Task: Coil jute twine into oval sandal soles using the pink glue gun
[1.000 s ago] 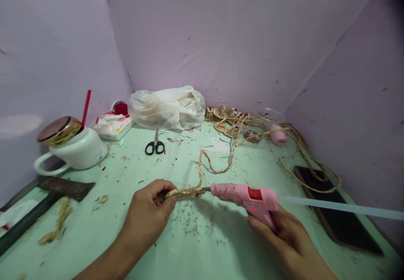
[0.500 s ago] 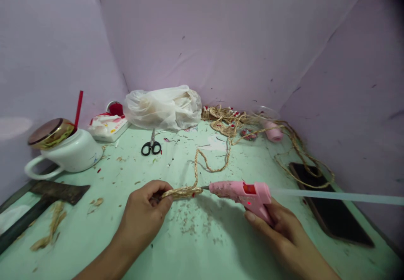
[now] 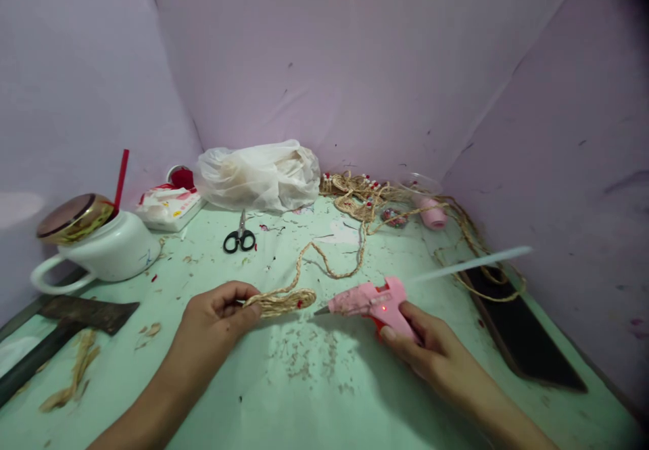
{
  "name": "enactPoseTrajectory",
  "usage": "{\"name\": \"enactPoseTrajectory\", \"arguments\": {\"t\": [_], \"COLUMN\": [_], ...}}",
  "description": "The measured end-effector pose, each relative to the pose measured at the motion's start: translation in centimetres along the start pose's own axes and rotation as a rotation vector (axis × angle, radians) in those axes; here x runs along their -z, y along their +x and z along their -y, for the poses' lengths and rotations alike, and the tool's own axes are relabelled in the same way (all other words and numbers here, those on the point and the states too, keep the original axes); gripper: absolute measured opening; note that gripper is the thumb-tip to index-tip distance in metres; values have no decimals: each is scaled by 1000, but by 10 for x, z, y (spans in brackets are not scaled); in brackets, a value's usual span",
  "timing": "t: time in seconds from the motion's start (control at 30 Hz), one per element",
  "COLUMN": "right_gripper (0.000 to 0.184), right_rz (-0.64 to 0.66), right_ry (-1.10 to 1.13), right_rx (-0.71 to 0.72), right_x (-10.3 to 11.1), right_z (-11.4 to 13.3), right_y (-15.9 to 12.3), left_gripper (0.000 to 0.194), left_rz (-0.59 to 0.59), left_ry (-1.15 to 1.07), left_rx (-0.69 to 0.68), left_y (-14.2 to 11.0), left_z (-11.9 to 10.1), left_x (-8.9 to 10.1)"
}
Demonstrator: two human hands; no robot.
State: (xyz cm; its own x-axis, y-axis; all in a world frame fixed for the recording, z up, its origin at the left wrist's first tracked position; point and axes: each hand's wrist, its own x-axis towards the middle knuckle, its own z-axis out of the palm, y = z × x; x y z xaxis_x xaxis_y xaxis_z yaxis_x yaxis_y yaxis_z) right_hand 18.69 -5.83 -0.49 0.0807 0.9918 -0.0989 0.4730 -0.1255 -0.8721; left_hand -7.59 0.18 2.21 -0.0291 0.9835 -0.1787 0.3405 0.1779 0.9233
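Between the thumb and fingers of my left hand (image 3: pixel 223 315) is the near end of a braided straw cord (image 3: pixel 284 301), folded into a flat, narrow coil with a small red spot on it. From the coil the cord runs loosely back over the table. My right hand (image 3: pixel 426 345) is wrapped round the grip of a pink hot glue gun (image 3: pixel 368 301), whose red light glows. The gun's metal nozzle points left and sits just off the coil's right end, apart from it. A long translucent glue stick (image 3: pixel 471 264) juts from the gun's back.
Scissors (image 3: pixel 239 235), a white plastic bag (image 3: pixel 258 176) and finished straw pieces (image 3: pixel 355 200) lie toward the back. At left are a white mug (image 3: pixel 114 251) and a hammer-like tool (image 3: pixel 86 311). A dark phone (image 3: pixel 527 332) rests at right, near a pink spool (image 3: pixel 433 213).
The glue gun's nozzle has come away from the coil and dropped slightly, and the gun has tilted so its glue stick slants upward. My left hand has turned the coil, showing more of its face.
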Motion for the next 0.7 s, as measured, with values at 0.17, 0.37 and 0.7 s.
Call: {"name": "enactPoseTrajectory", "arguments": {"t": [0.17, 0.37, 0.7], "right_gripper": [27, 31, 26], "right_rz": [-10, -112, -200], "right_ry": [-359, -635, -827], "right_rx": [-4, -72, -69], "right_x": [0, 3, 17], "right_z": [7, 16, 54], "right_y": [25, 36, 76], "left_gripper": [19, 17, 23], "left_rz": [347, 742, 907], "left_ry": [-185, -230, -154], "left_rx": [110, 123, -40], "left_y": [-4, -16, -16], "left_z": [4, 2, 2], "left_x": [7, 10, 16]}}
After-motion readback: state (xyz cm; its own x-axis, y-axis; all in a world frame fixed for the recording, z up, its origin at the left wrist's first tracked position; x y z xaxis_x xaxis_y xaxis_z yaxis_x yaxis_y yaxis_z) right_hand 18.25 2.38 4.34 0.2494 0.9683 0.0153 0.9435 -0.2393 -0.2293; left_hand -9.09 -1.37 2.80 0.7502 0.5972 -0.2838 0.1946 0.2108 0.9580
